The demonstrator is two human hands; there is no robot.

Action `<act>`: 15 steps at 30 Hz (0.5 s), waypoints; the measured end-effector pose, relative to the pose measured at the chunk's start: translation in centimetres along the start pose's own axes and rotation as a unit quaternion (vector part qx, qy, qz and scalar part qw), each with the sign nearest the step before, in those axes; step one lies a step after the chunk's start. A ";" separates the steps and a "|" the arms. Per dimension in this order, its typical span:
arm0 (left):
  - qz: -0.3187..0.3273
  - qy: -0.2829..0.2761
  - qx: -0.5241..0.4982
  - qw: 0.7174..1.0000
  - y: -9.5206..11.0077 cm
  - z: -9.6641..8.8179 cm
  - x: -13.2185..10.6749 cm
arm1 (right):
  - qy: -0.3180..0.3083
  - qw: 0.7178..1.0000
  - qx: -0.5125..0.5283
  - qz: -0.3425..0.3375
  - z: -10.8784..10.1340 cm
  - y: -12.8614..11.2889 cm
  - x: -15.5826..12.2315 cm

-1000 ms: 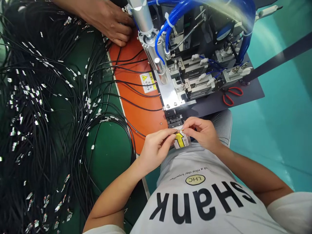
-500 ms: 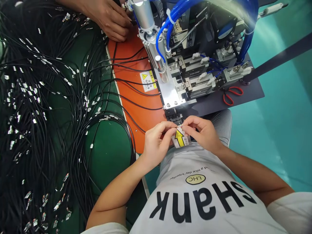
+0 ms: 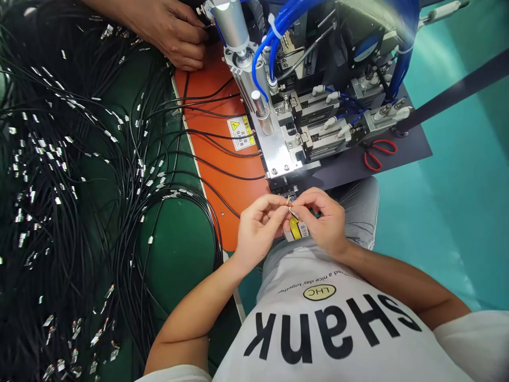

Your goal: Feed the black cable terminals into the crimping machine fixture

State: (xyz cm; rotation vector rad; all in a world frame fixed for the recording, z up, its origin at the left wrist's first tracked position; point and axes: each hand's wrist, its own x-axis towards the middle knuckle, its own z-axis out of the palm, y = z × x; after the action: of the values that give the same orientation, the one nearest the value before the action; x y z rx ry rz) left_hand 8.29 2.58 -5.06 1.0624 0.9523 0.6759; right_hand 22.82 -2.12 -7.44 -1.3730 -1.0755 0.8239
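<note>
My left hand (image 3: 260, 228) and my right hand (image 3: 321, 218) meet at the machine's near end, thumbs and forefingers pinched. Between the fingertips show the thin light-coloured wires (image 3: 289, 202) of a cable end. A black cable (image 3: 228, 204) runs across the orange plate and disappears behind my left hand, which closes round its end. My right fingertips grip the fine wires; how many is too small to tell. Just below the fingers is a white label with a yellow arrow (image 3: 295, 228), partly covered by my right hand.
A machine with metal cylinders (image 3: 254, 79) and blue air hoses (image 3: 274, 37) stands ahead. Several black cables cross the orange plate (image 3: 222, 175) into it. Bundled cables (image 3: 43, 143) cover the green table. Red-handled scissors (image 3: 374, 156) lie right. A co-worker's hand (image 3: 181, 40) is at the upper left.
My fingertips have drawn closer together, and my right hand has shifted slightly left, covering more of the yellow arrow. The co-worker's hand has moved a little left.
</note>
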 end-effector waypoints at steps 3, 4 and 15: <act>0.001 0.003 -0.029 1.000 0.0 -0.2 0.3 | -0.007 1.000 -0.001 -0.008 0.0 -0.3 0.1; 0.013 0.007 -0.033 0.999 -0.1 -0.2 0.3 | -0.017 1.000 0.015 0.009 -0.1 -0.4 0.1; 0.014 -0.003 -0.030 0.999 -0.4 -0.2 0.2 | -0.150 0.952 0.137 0.229 -1.6 -0.7 1.3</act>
State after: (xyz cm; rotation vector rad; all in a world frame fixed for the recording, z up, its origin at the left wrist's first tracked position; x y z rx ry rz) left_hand 8.23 2.71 -5.52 1.0257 0.9071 0.7193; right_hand 24.62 -1.48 -6.40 -1.2987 -0.8306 1.5047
